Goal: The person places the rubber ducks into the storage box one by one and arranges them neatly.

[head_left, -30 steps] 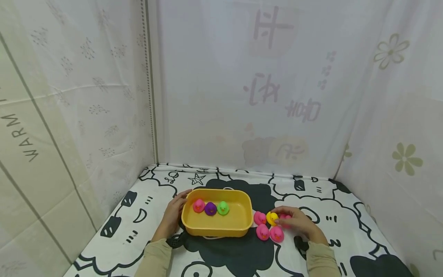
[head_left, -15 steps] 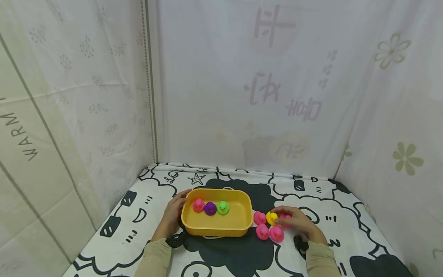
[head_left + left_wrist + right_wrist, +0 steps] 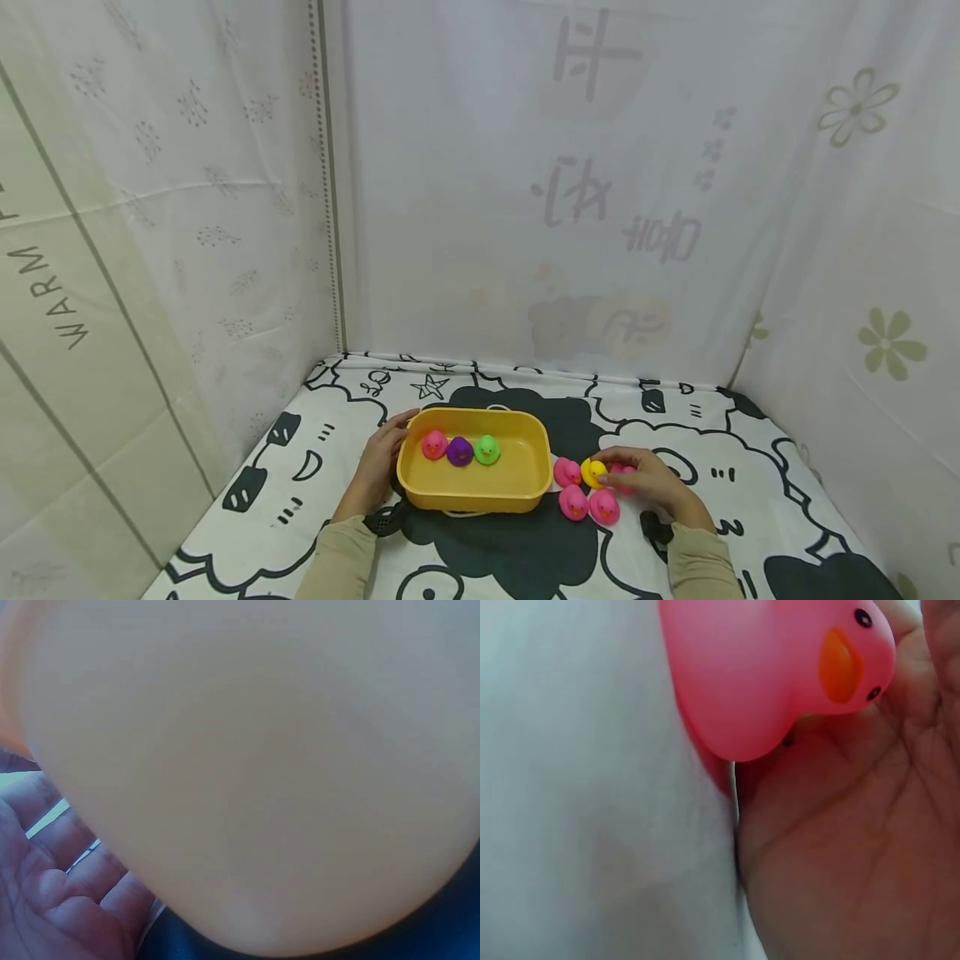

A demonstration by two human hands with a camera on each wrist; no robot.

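- Closest on my head feed, a tan cloth left sleeve [image 3: 343, 557] and a matching tan right sleeve [image 3: 701, 560] reach in from the bottom edge.
- Past them, a round pink rubber duck [image 3: 573, 503] and a second pink rubber duck [image 3: 604, 507] sit side by side, forming the front row to the right of the tray.
- Just behind that pair I see the right hand [image 3: 654, 485], its fingers clamped on a small yellow rubber duck [image 3: 594, 473], thumb to one side and fingertip on the other.
- A third pink rubber duck [image 3: 567, 472] stands left of the yellow one; a fourth pink rubber duck [image 3: 735, 667] lies partly under the hand, and my right wrist feed shows it close by the palm.
- The left hand [image 3: 379, 467] rests at the left end of a yellow rectangular plastic tray [image 3: 487, 502], fingers extended, with slight gaps between them.
- Inside the tray, left to right, are a pink duck [image 3: 434, 445], a purple duck [image 3: 460, 452] and a green duck [image 3: 487, 450].
- White cloth with black cartoon shapes covers the bench [image 3: 337, 467].
- Farthest off, a pale printed fabric curtain [image 3: 450, 208] hangs behind everything.
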